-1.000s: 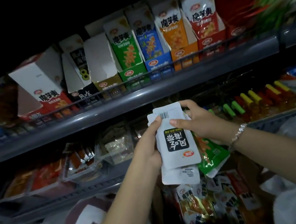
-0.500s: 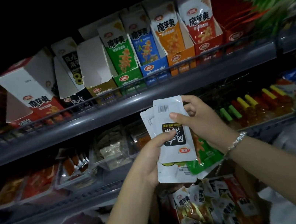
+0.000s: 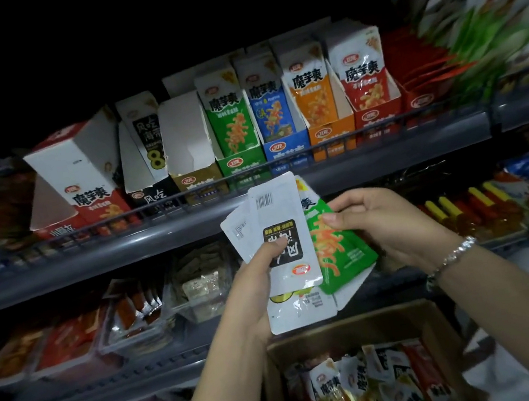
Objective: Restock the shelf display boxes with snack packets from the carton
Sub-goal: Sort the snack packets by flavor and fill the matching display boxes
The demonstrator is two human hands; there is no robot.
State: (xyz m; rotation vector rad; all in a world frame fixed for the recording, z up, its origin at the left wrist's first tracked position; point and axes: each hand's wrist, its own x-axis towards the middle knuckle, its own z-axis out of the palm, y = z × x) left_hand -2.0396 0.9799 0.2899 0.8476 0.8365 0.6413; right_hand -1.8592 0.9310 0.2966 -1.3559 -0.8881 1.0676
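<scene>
My left hand [image 3: 259, 279] grips a fanned stack of white snack packets [image 3: 280, 218], thumb pressed on the black label of the front one. My right hand [image 3: 388, 225] pinches a green packet [image 3: 341, 254] that sticks out to the right of the stack. Below, a brown carton [image 3: 349, 329] holds several mixed packets [image 3: 372, 387]. On the upper shelf stands a row of display boxes: black [image 3: 146, 139], an empty-looking gold one [image 3: 191, 149], green [image 3: 231, 119], blue [image 3: 271, 109], orange [image 3: 313, 99] and red [image 3: 366, 83].
A tilted red-and-white box [image 3: 82, 173] leans at the left of the upper shelf rail [image 3: 191, 225]. The lower shelf carries clear trays of snacks [image 3: 196, 280] and yellow-capped sticks [image 3: 465, 206]. Green bags [image 3: 498, 21] hang at the upper right.
The green packet has slid out to the right of the white stack in my right hand. My view has tipped down, showing more of the carton.
</scene>
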